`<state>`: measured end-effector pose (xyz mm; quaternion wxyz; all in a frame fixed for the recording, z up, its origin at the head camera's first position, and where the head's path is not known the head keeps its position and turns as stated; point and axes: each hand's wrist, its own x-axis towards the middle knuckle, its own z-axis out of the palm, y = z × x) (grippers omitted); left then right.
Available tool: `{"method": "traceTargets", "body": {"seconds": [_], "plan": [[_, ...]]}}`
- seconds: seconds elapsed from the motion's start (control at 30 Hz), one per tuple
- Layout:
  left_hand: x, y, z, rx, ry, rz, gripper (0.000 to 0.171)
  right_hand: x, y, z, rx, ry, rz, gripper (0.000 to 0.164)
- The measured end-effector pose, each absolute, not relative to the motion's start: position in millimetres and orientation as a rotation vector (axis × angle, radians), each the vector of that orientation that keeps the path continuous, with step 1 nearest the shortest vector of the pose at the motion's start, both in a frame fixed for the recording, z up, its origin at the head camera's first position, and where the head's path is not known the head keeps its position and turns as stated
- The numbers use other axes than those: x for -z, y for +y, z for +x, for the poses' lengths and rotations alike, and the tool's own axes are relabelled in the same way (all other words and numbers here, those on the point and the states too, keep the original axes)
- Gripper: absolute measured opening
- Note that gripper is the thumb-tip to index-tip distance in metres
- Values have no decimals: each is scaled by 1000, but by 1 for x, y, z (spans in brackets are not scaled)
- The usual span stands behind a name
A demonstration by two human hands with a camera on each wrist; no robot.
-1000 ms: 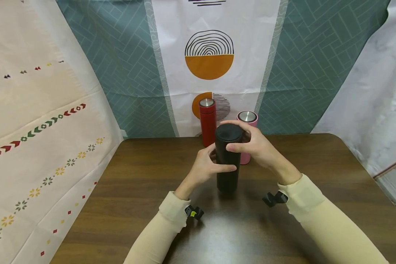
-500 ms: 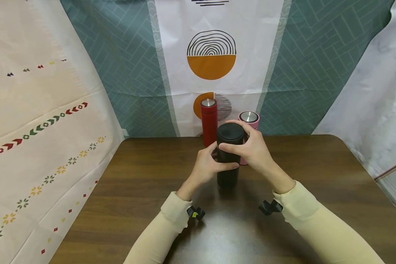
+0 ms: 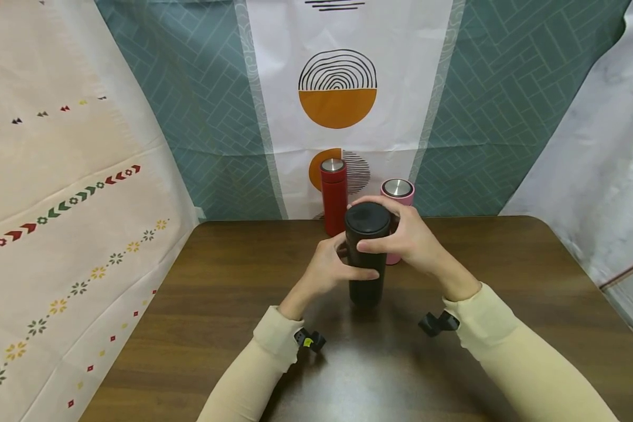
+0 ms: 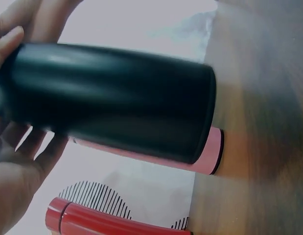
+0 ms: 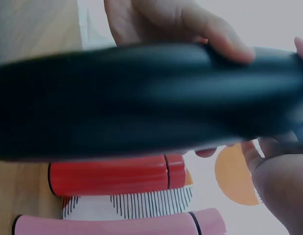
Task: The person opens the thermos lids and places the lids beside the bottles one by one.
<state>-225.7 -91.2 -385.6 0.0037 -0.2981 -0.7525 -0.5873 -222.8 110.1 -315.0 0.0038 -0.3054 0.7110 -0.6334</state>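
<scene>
Bottle (image 3: 367, 259), black, held upright, nearer than the pink flask (image 3: 398, 188), base contact unclear; left hand (image 3: 327, 265) curls fingers round its middle, right hand (image 3: 408, 234) its top. Probably stiff, slippery: grip mid-body.

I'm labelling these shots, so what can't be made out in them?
Head view: the middle of the pink bottle, hidden behind the right grip and black bottle.
Left wrist view: part of the red bottle, cut off by the bottom edge.
Right wrist view: the black bottle's base, cut off by the left edge; surface blurred.
</scene>
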Motion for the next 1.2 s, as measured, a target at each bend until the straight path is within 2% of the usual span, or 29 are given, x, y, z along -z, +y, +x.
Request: {"method": "traceTargets", "body": {"seconds": [0.17, 0.37, 0.73, 1.2], "plan": [[384, -93, -224, 1849, -2344, -922, 67, 315, 109, -223, 1969, 2144, -972, 64], [385, -92, -226, 1812, -2304, -782, 66, 318, 101, -219, 2018, 2283, -820, 73], [385, -94, -225, 1885, -2267, -861, 62, 315, 95, -208, 1992, 2574, -834, 72], [382, -93, -228, 1884, -2263, -893, 61, 312, 97, -211, 2066, 2476, -883, 69]]}}
